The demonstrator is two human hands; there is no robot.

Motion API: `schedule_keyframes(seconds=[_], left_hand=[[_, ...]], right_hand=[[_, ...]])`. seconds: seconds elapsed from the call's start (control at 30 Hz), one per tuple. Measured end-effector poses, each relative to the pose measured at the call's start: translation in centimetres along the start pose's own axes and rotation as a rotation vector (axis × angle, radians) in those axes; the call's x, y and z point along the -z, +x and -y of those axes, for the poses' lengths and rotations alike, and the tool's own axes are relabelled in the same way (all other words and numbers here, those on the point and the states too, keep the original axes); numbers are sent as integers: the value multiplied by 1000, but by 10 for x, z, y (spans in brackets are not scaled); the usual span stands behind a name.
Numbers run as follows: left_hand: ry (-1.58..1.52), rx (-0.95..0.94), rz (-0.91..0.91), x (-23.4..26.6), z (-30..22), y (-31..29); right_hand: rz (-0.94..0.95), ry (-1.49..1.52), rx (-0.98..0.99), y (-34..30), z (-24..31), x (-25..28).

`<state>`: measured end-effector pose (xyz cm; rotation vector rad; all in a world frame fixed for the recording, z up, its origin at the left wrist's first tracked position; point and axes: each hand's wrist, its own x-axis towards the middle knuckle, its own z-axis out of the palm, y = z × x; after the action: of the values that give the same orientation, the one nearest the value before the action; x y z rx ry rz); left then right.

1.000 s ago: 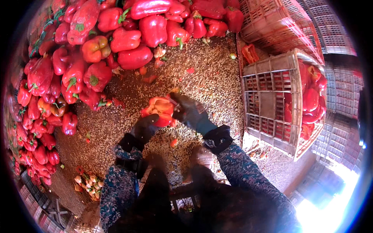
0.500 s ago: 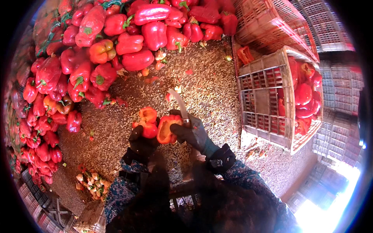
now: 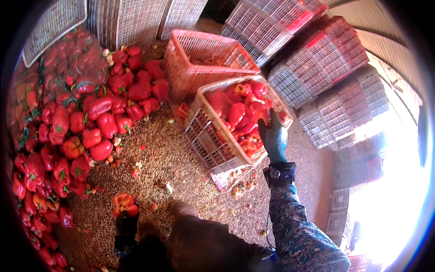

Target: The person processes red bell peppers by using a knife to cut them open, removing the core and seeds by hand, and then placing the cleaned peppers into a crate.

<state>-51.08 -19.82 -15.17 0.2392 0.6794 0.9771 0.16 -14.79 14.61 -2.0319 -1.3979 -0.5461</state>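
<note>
My right hand, in a dark glove, reaches over the right side of a pale plastic crate. Its fingers are stretched out and apart against the red pepper pieces heaped inside. No knife shows in it from here. Low on the left, my gloved left hand is closed round the lower part of a cut red pepper, whose hollow orange inside is turned up. Whole red bell peppers lie in a big pile to the left.
An orange-red crate stands just behind the pale one. Net sacks of peppers rest at the far left. Tall crate stacks line the back and right. Pale seeds and scraps cover the floor.
The view has swung right toward the crates. My right hand has left the pepper half and knife position and now reaches to the crate. My left hand keeps a cut pepper.
</note>
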Motion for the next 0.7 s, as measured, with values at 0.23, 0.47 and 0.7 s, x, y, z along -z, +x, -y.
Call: schedule_keyframes(seconds=[0.23,0.47,0.7], left_hand=[[415,190,225,-94,-64,-16],[836,291,314,-134,-100,-25],[723,221,395,-200,-84,-39]], right_hand=[[1045,931,-169,-95,138,3],[1421,1020,-101,-155,212,-51],[953,962,-274,-147,140,-26]])
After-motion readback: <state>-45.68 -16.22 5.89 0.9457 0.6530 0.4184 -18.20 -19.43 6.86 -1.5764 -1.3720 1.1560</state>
